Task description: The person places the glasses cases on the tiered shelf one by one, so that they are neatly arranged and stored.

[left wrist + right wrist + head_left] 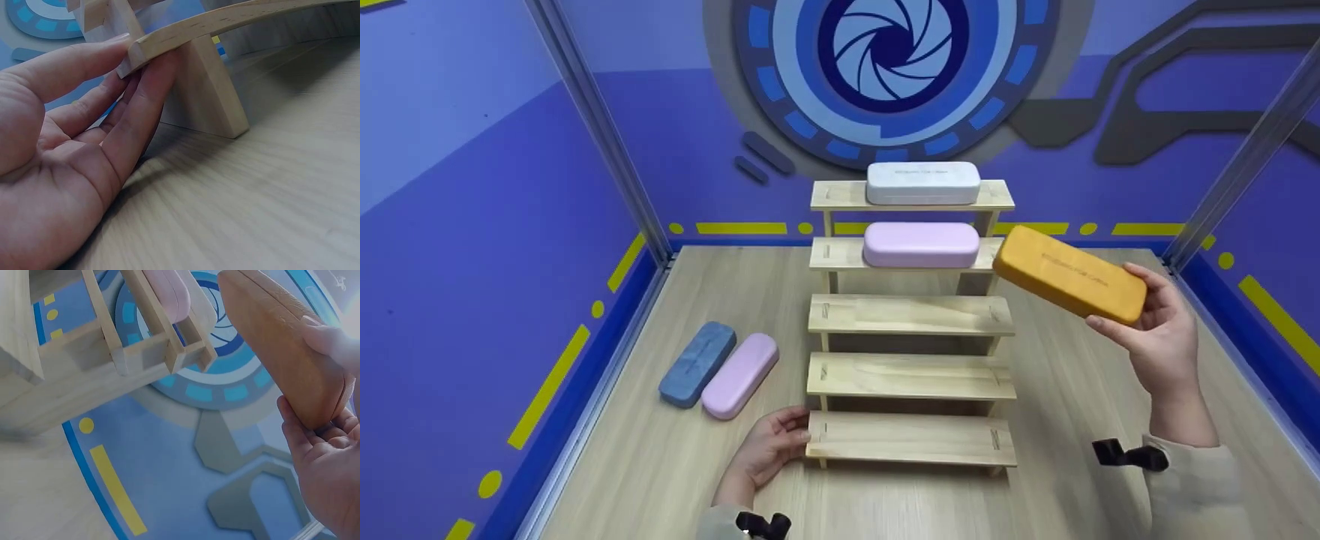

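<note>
My right hand (1166,341) grips the near end of an orange glasses case (1069,274), lifted and tilted at the right of a stepped wooden rack (911,439). In the right wrist view, thumb and fingers clasp the case (281,343) from opposite sides. With the left hand (769,446) I pinch the left end of the rack's lowest step; the left wrist view has the thumb at its edge (185,28) and fingers underneath. A white glasses case (922,185) lies on the top step, and a pink glasses case (921,245) on the step below it.
Left of the rack, a blue glasses case (697,365) and another pink glasses case (741,376) lie side by side on the wooden table (622,480). Blue-purple printed panels (660,135) with metal corner posts (604,135) enclose the back and sides.
</note>
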Action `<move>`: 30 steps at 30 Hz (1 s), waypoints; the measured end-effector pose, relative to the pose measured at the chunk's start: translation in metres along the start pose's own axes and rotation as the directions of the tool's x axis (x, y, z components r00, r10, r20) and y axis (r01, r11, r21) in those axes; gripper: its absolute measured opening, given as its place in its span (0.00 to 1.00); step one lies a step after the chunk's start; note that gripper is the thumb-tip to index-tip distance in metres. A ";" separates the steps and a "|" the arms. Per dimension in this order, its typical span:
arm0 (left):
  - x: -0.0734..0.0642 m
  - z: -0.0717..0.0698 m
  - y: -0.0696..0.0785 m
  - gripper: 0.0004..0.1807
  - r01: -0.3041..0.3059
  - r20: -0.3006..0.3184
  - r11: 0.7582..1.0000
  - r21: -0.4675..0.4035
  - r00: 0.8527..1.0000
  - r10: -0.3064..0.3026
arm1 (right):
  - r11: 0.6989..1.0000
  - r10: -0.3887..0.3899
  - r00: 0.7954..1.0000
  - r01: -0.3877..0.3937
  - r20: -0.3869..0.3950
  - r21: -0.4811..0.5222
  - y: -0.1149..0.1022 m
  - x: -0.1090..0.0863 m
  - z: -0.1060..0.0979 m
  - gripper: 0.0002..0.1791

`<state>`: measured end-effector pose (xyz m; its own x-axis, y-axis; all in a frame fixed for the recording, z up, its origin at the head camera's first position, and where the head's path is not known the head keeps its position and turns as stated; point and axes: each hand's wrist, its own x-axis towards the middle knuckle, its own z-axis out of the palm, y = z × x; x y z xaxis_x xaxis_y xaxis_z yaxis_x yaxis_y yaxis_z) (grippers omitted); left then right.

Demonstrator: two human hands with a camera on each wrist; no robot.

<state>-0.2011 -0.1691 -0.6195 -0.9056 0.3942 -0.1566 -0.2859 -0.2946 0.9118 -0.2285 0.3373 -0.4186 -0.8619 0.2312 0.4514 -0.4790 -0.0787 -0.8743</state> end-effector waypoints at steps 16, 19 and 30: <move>-0.001 0.000 0.001 0.23 0.002 -0.005 1.000 -0.018 1.000 -0.002 | 0.998 0.055 0.966 -0.045 0.254 -0.044 0.016 0.008 0.043 0.43; -0.001 -0.001 0.000 0.23 0.000 -0.002 1.000 -0.017 1.000 0.000 | 0.996 0.082 0.954 -0.071 0.288 -0.051 0.023 0.009 0.053 0.43; 0.000 -0.001 -0.001 0.21 -0.009 0.017 1.000 -0.020 1.000 0.009 | 0.985 0.166 0.918 -0.136 0.360 -0.108 0.048 0.010 0.087 0.44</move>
<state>-0.2005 -0.1695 -0.6208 -0.9026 0.4065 -0.1417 -0.2840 -0.3150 0.9056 -0.2747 0.2515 -0.4399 -0.9308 -0.1504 0.3332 -0.3364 -0.0045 -0.9417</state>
